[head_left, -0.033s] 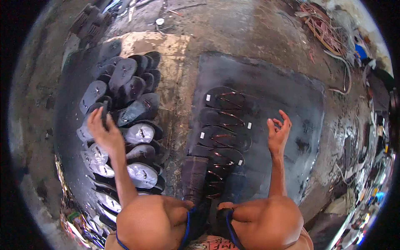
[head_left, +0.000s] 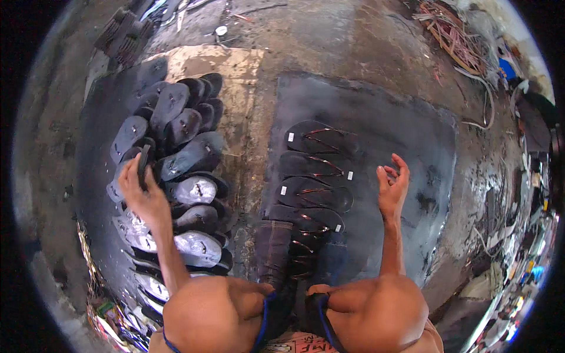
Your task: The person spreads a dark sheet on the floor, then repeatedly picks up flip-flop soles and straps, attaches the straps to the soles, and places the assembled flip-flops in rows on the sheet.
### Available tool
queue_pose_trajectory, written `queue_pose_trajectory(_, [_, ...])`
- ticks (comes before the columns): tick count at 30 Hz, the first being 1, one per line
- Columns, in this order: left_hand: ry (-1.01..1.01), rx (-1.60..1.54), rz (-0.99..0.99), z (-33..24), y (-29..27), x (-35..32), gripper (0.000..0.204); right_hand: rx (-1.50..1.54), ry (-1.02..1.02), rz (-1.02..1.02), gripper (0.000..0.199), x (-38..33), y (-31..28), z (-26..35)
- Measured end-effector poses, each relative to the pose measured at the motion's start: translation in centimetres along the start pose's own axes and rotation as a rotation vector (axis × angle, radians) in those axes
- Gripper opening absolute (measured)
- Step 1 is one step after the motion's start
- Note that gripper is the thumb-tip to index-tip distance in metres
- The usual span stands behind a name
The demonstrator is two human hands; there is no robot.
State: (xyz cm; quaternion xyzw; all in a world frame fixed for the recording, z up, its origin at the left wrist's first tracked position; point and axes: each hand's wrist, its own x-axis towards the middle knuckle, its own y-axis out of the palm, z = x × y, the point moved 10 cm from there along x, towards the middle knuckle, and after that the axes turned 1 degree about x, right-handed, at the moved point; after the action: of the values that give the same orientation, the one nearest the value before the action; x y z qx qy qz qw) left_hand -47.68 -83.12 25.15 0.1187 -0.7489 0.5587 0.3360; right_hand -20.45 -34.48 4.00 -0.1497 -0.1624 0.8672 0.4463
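My left hand (head_left: pixel 141 194) is over the pile on the left, closed round a dark flip-flop sole (head_left: pixel 143 157) that stands on edge between thumb and fingers. Around it lie several overlapping dark soles (head_left: pixel 170 106), some with a shiny, pale face such as the silvery sole (head_left: pixel 199 248). My right hand (head_left: pixel 393 185) hovers over the dark mat on the right, fingers loosely curled and apart, with nothing in it. Between my hands, a column of black flip-flops (head_left: pixel 321 138) with glossy brown straps lies crosswise; several carry small white labels.
The flip-flops lie on a dark rubber mat (head_left: pixel 406 129). A tan board (head_left: pixel 238 76) shows beside the pile of soles. Tangled strips (head_left: pixel 450 38) lie at the far right, and assorted scraps (head_left: pixel 500 229) line the right side. My bent knees fill the near edge.
The fingers of my left hand have closed on a sole, which now stands up on edge. My right hand stays nearly where it was.
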Motion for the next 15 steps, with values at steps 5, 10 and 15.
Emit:
queue_pose_trajectory(5, [0.097, -0.497, 0.361, -11.0, -0.3, 0.6, 0.039, 0.311, -0.138, 0.191, 0.054, -2.4, 2.6, 10.7])
queue_pose_trajectory(10, [0.07, -1.131, 1.147, -20.0, 8.7, -7.9, 0.053, 0.221, -0.26, 0.933, 0.054, -9.6, 11.5, 16.8])
queue_pose_trajectory(15, [-0.512, -1.359, 1.502, -16.5, 14.7, -15.6, 0.063, 0.277, 0.174, 0.656, 0.044, -4.4, 7.9, 8.2])
